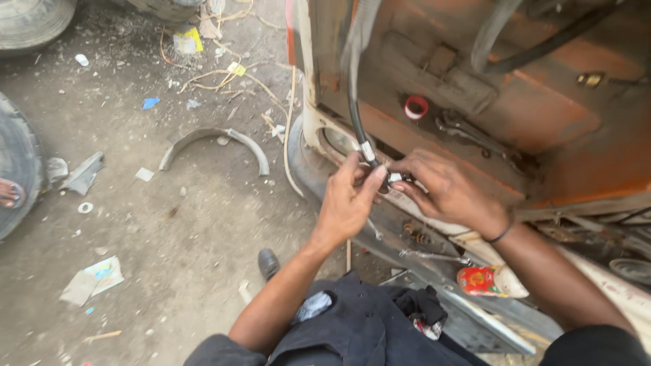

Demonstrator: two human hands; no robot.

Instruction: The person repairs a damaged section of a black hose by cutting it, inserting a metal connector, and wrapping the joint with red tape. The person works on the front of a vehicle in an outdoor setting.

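Packages come first: a red pouch [483, 280] with a yellow patch lies on the vehicle's lower frame, below and to the right of the black hose [354, 102], and a yellow paper scrap [188, 41] lies on the dirt ground [169, 237] far to the left of the hose. A small red and white cap [416, 107] sits on the rusty orange panel [542, 115] just right of the hose, with wrenches [468, 132] beside it. The hose hangs down from above, and its metal end fitting [370, 154] is between both hands. The left hand [347, 200] pinches the hose end with thumb and fingers closed on it. The right hand [451, 192] holds the small fitting at the same end, its fingers narrow and curled around it. A curved grey metal piece [215, 144] lies on the ground left of the hose, and a tyre [17, 169] stands further left. Thin wires [224, 74] are scattered above it.
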